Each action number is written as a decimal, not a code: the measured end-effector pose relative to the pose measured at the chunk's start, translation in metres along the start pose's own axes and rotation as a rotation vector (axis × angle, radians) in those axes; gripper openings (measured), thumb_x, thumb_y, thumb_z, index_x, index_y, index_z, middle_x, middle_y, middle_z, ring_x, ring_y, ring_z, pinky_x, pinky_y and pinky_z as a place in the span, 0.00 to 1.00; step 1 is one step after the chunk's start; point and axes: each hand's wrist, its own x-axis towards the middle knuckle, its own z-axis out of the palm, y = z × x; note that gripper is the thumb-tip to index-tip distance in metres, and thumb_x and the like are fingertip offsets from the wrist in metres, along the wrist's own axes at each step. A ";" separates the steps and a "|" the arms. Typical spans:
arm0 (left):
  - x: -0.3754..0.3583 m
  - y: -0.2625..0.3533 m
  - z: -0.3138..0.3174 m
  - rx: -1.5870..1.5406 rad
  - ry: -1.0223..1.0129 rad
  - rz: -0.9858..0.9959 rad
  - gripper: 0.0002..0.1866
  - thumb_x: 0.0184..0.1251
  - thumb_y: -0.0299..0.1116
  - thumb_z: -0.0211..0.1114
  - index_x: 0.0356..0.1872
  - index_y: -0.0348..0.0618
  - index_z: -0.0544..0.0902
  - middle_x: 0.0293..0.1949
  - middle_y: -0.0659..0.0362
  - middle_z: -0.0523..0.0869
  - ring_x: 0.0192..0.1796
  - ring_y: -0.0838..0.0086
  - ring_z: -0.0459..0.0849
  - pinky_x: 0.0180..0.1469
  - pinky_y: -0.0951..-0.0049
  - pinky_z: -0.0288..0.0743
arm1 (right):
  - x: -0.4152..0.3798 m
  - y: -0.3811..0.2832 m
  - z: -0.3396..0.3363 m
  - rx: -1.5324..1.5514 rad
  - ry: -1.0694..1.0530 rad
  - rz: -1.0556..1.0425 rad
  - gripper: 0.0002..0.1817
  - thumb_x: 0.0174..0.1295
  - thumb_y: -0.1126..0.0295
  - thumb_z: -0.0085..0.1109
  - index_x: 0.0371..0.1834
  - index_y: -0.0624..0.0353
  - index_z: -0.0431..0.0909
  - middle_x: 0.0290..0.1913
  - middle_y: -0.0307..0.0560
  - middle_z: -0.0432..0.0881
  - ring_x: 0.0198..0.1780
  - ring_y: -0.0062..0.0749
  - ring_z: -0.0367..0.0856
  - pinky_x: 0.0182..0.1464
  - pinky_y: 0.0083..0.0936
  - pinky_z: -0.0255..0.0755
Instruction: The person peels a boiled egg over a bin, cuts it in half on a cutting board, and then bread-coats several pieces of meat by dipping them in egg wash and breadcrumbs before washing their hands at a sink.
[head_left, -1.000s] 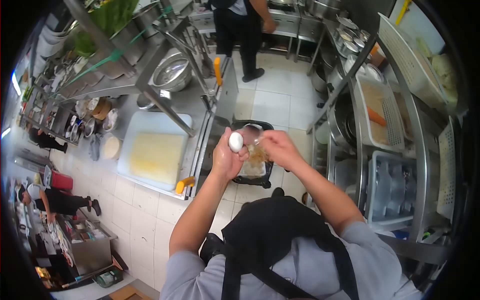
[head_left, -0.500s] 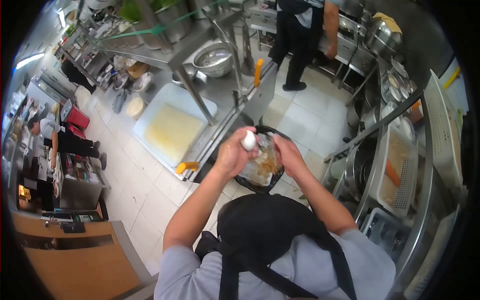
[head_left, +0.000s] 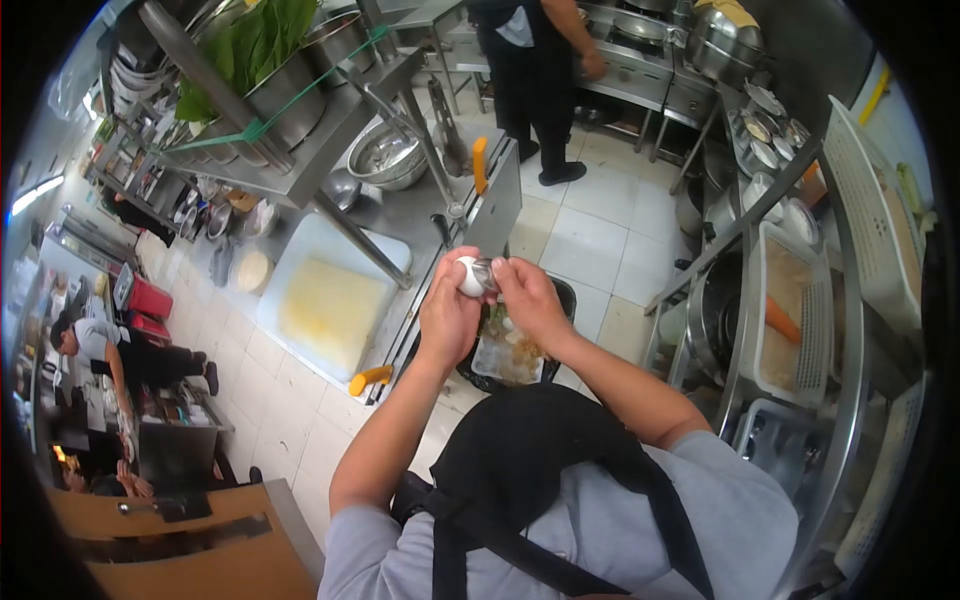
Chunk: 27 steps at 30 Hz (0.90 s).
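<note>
A white, egg-like object (head_left: 467,277) is gripped in my left hand (head_left: 448,315), with the fingers wrapped round it. My right hand (head_left: 530,302) is closed on a small shiny grey item (head_left: 486,275), pressed against the white object's right side; its exact shape is partly hidden by the fingers. Both hands meet above a black-lined bin (head_left: 566,300), in which clear plastic and pale and brownish scraps (head_left: 508,352) lie. Left of my hands, a worn cutting board (head_left: 335,310) rests in a whitish tray (head_left: 399,248) on the steel counter.
Bowls (head_left: 388,155) stand on the counter beneath a steel shelf (head_left: 300,165). Orange-handled tools (head_left: 371,379) sit at its edge. A rack (head_left: 740,350) with baskets is on the right. One person (head_left: 530,90) stands ahead, another (head_left: 110,350) works at left.
My right hand has come up from over the bin to my left hand, and the grey item now shows against the white object. The view has shifted; the person ahead appears further left.
</note>
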 end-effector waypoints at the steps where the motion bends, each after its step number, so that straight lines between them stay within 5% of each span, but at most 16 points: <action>1: 0.002 0.002 -0.003 0.031 -0.055 0.009 0.16 0.77 0.38 0.47 0.57 0.40 0.71 0.45 0.55 0.78 0.45 0.70 0.77 0.45 0.69 0.70 | 0.000 -0.007 0.000 0.001 0.010 -0.006 0.24 0.74 0.53 0.50 0.27 0.63 0.76 0.23 0.45 0.81 0.26 0.26 0.78 0.33 0.28 0.70; 13: 0.006 0.010 -0.003 0.276 -0.151 0.045 0.20 0.81 0.39 0.45 0.65 0.38 0.69 0.44 0.58 0.78 0.43 0.74 0.75 0.46 0.73 0.70 | 0.012 -0.018 -0.004 0.083 -0.087 -0.058 0.25 0.76 0.53 0.45 0.29 0.63 0.76 0.21 0.40 0.76 0.29 0.26 0.79 0.35 0.29 0.71; 21: 0.003 0.028 -0.001 0.291 -0.146 -0.225 0.21 0.81 0.40 0.43 0.62 0.35 0.72 0.47 0.55 0.79 0.41 0.71 0.77 0.43 0.70 0.72 | 0.013 -0.042 -0.031 -0.519 -0.168 -0.098 0.24 0.72 0.51 0.50 0.29 0.63 0.78 0.23 0.55 0.78 0.28 0.45 0.79 0.34 0.38 0.69; 22: 0.004 0.030 -0.001 0.289 -0.142 -0.221 0.21 0.81 0.40 0.43 0.62 0.35 0.72 0.47 0.55 0.79 0.41 0.71 0.77 0.43 0.70 0.72 | 0.015 -0.041 -0.034 -0.520 -0.174 -0.099 0.24 0.72 0.51 0.50 0.29 0.63 0.78 0.23 0.55 0.78 0.28 0.45 0.79 0.34 0.38 0.69; 24: 0.005 0.035 0.000 0.200 -0.172 -0.351 0.22 0.81 0.41 0.45 0.63 0.34 0.71 0.50 0.52 0.79 0.43 0.69 0.79 0.46 0.68 0.74 | 0.018 -0.033 -0.039 -0.477 -0.219 -0.122 0.25 0.74 0.51 0.48 0.32 0.65 0.78 0.26 0.45 0.79 0.30 0.27 0.74 0.36 0.29 0.70; 27: -0.003 0.051 0.006 0.176 -0.214 -0.441 0.21 0.80 0.36 0.48 0.64 0.31 0.70 0.51 0.51 0.80 0.47 0.69 0.82 0.48 0.68 0.77 | 0.019 -0.022 -0.043 -0.391 -0.266 -0.097 0.25 0.74 0.52 0.48 0.33 0.66 0.78 0.26 0.46 0.80 0.31 0.27 0.75 0.37 0.29 0.70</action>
